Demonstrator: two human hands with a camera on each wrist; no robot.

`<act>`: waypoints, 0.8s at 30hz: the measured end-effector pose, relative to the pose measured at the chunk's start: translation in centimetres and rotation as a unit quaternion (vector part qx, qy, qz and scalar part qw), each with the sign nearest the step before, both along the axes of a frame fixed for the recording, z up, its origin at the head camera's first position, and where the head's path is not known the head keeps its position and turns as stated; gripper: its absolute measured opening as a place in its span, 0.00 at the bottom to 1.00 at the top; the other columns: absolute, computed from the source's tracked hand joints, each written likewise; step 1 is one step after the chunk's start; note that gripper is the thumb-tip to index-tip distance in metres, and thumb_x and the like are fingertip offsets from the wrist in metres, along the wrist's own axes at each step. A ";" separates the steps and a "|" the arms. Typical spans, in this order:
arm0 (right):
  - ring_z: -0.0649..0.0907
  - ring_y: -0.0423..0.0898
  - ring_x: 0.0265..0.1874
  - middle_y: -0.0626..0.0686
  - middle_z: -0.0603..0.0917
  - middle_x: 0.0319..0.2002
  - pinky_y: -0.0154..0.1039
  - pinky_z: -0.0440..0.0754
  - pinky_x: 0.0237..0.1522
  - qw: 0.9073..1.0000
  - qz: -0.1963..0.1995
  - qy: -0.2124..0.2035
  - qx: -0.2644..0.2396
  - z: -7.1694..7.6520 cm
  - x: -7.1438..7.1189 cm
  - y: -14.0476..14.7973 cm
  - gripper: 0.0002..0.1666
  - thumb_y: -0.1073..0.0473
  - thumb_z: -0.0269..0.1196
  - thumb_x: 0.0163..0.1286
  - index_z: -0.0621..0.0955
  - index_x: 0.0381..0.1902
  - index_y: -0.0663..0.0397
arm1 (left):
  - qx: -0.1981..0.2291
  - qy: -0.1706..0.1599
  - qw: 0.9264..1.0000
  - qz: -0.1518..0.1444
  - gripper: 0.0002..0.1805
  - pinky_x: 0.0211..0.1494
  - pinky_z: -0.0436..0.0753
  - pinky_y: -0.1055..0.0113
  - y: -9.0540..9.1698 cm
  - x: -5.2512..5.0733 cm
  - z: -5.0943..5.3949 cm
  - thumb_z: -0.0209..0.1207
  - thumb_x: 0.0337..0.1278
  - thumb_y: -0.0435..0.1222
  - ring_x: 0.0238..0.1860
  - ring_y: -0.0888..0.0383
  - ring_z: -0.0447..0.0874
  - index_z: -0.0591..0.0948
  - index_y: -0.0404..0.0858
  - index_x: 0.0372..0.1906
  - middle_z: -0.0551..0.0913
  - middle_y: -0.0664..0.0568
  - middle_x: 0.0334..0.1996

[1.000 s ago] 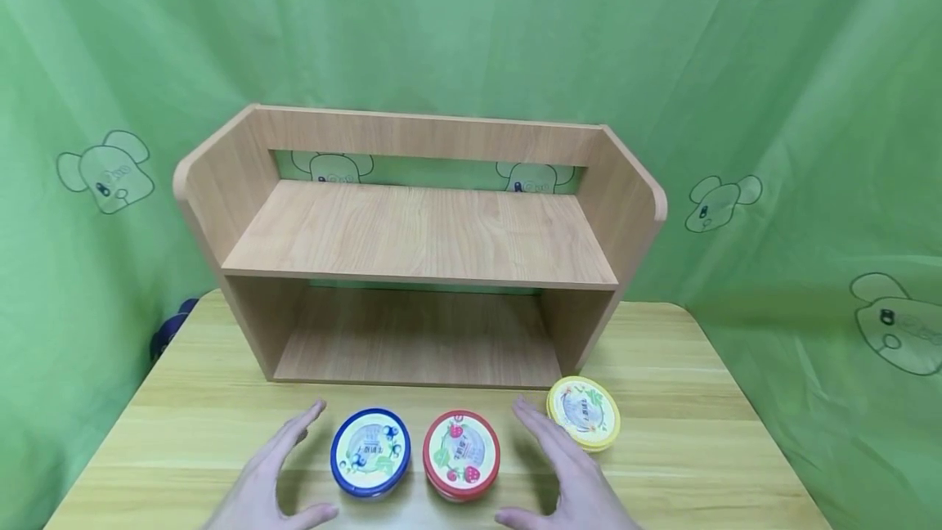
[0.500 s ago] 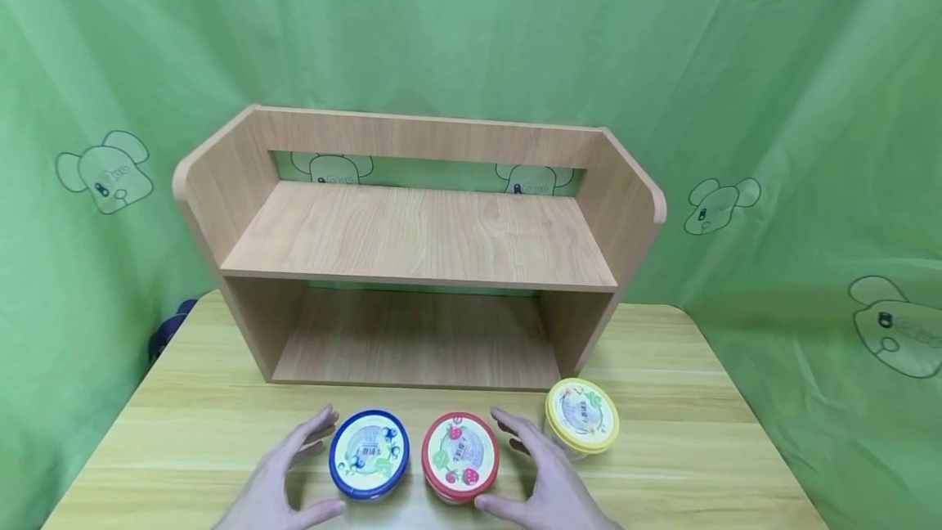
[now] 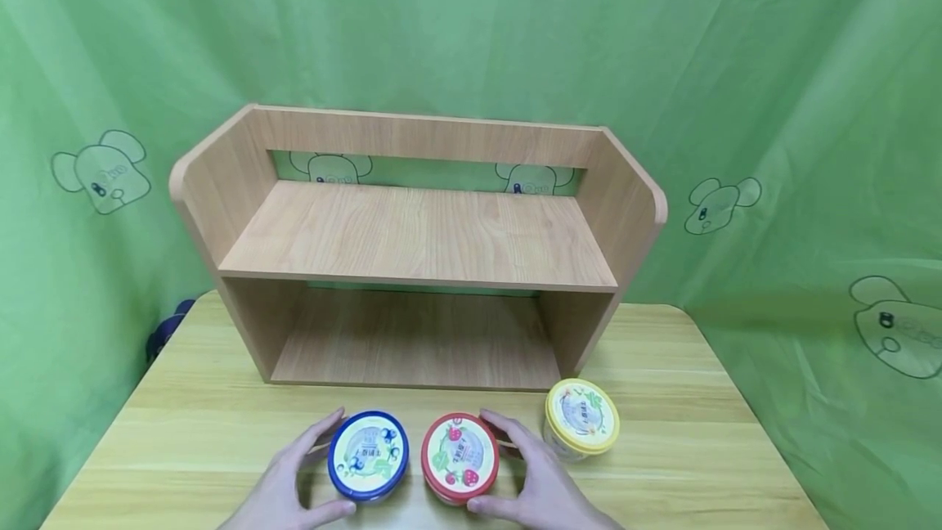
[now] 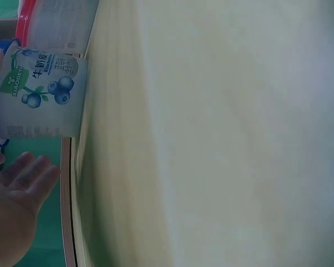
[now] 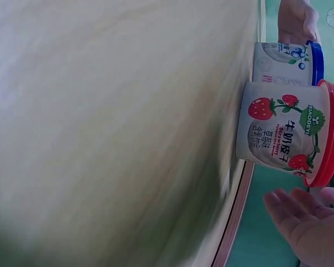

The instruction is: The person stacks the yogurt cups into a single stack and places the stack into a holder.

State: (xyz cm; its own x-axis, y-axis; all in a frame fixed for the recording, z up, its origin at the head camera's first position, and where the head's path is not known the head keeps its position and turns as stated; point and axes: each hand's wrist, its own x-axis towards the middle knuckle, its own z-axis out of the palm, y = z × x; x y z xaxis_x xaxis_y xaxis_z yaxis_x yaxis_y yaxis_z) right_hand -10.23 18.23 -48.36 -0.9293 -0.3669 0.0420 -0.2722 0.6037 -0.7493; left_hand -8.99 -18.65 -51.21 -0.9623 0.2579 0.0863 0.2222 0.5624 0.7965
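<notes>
- Before the shelf (image 3: pixel 419 235), on the worktop (image 3: pixel 699 440), we find the blue tub (image 3: pixel 368 455) and red tub (image 3: pixel 460 458) upright and apart.
- We note the yellow tub (image 3: pixel 581 415) near the shelf's front right corner.
- Left hand (image 3: pixel 280 491): fingers spread part-way round the blue tub, gripping nothing.
- Right hand (image 3: pixel 548 489): likewise at the red tub; thumb contact we cannot confirm.
</notes>
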 end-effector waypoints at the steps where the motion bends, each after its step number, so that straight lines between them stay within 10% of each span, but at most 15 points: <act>1: 0.83 0.43 0.63 0.40 0.79 0.71 0.53 0.81 0.70 1.000 0.000 0.003 0.001 0.0 0.0 0.0 0.61 0.35 0.82 0.49 0.66 0.78 0.27 | 0.005 -0.008 1.000 -0.001 0.62 0.73 0.76 0.33 0.0 0.0 0.1 0.81 0.43 0.55 0.69 0.52 0.81 0.63 0.39 0.81 0.74 0.46 0.77; 13: 0.82 0.41 0.64 0.43 0.80 0.70 0.40 0.84 0.66 0.999 0.029 -0.015 -0.031 -0.4 -0.5 -0.4 0.62 0.38 0.83 0.51 0.68 0.79 0.44 | 0.024 -0.024 0.999 -0.014 0.59 0.70 0.78 0.32 0.3 0.1 0.1 0.82 0.43 0.52 0.65 0.50 0.85 0.64 0.38 0.80 0.75 0.43 0.75; 24: 0.83 0.39 0.60 0.43 0.83 0.64 0.36 0.84 0.64 0.998 0.023 -0.024 -0.055 -0.7 -0.7 -0.4 0.60 0.44 0.85 0.49 0.70 0.77 0.46 | 0.057 -0.122 0.991 -0.012 0.57 0.70 0.69 0.20 0.6 -0.5 0.1 0.80 0.49 0.51 0.75 0.29 0.72 0.61 0.48 0.81 0.70 0.40 0.78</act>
State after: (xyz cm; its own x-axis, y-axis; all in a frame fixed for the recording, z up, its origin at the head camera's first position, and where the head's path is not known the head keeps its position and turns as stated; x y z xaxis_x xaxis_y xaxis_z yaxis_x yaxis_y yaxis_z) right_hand -10.97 17.83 -49.08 -0.9134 -0.4051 0.0396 -0.2593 0.5041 -0.8238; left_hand -9.45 -18.02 -51.15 -0.9519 0.2825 -0.1188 0.0269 0.4632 0.8859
